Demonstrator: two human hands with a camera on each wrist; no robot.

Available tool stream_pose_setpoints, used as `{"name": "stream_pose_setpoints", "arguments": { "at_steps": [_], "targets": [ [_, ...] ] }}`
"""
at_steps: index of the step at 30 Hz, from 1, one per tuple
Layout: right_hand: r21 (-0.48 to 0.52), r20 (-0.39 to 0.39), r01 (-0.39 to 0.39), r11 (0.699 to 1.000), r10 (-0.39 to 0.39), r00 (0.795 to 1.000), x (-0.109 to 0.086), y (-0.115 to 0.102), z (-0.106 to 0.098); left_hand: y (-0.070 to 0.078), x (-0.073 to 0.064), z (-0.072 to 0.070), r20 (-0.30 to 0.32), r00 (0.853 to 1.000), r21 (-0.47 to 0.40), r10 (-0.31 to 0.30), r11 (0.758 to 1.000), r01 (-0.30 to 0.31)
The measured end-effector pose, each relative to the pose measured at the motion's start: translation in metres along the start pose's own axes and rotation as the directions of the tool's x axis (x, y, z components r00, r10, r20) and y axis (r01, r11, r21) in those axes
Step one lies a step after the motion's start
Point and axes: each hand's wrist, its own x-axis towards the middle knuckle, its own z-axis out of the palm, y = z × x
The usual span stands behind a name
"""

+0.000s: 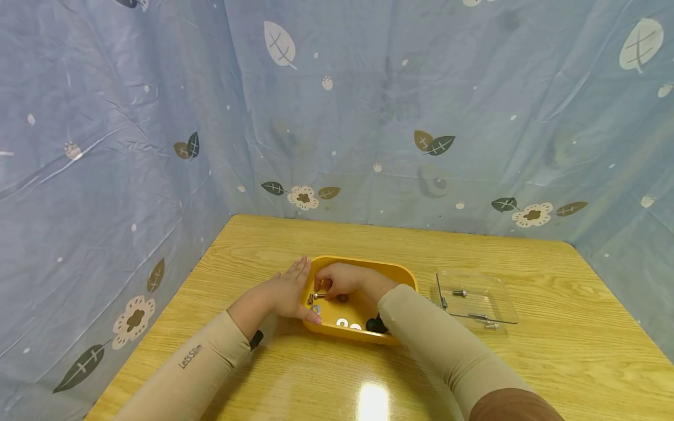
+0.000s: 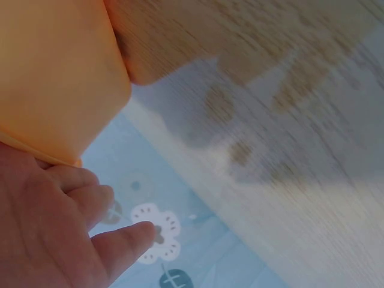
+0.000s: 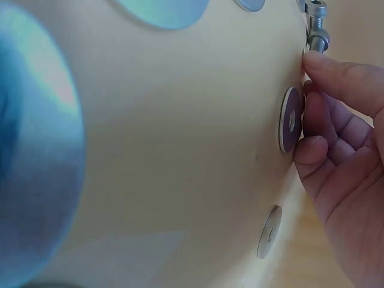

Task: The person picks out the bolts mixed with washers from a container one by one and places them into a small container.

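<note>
A yellow plastic bin (image 1: 405, 275) stands on the table, with small hardware on its floor. My right hand (image 1: 342, 278) reaches into its left part. There the thumb and fingers pinch a silver socket-head bolt (image 3: 318, 41); a second bolt (image 1: 310, 299) lies close beside it. A dark-faced washer (image 3: 291, 120) is by my right fingers. My left hand (image 1: 286, 295) rests on the bin's left end, its fingers fairly straight along the rim and the thumb over the near corner. In the left wrist view, left fingers (image 2: 123, 252) show beside the bin's outer wall.
Several flat washers (image 1: 342, 322) lie near the bin's front wall, by a black round piece (image 1: 375, 325) partly behind my right sleeve. Right of the bin is a clear acrylic piece (image 1: 500, 298) with several bolts (image 1: 460, 293) around it. Patterned curtains (image 1: 368, 117) border the table.
</note>
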Motion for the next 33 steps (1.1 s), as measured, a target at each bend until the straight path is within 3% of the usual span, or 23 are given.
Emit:
{"name": "stream_pose_setpoints", "arguments": {
  "at_steps": [15,20,27,30,33],
  "targets": [
    [-0.029,-0.019,-0.002,1.000,0.002,1.000,0.000,-0.005,0.003,0.000,0.000,0.000,0.004,1.000,-0.003,-0.001,1.000,0.001],
    [-0.080,-0.055,-0.121,0.989,0.116,0.992,0.001,-0.006,0.003,0.001,-0.001,-0.001,0.000,1.000,0.001,0.001,1.000,-0.001],
    [0.016,-0.123,-0.310,0.951,0.310,0.943,-0.004,-0.012,0.003,-0.001,0.000,0.000,0.007,1.000,0.014,-0.004,1.000,0.004],
    [0.046,-0.143,-0.334,0.942,0.337,0.931,-0.004,-0.013,0.002,-0.001,0.001,0.000,0.005,1.000,0.012,-0.003,1.000,0.003],
    [0.067,-0.144,-0.316,0.947,0.322,0.936,-0.004,-0.013,0.001,-0.001,0.002,0.000,0.009,1.000,0.006,-0.005,1.000,0.005]
  ]
}}
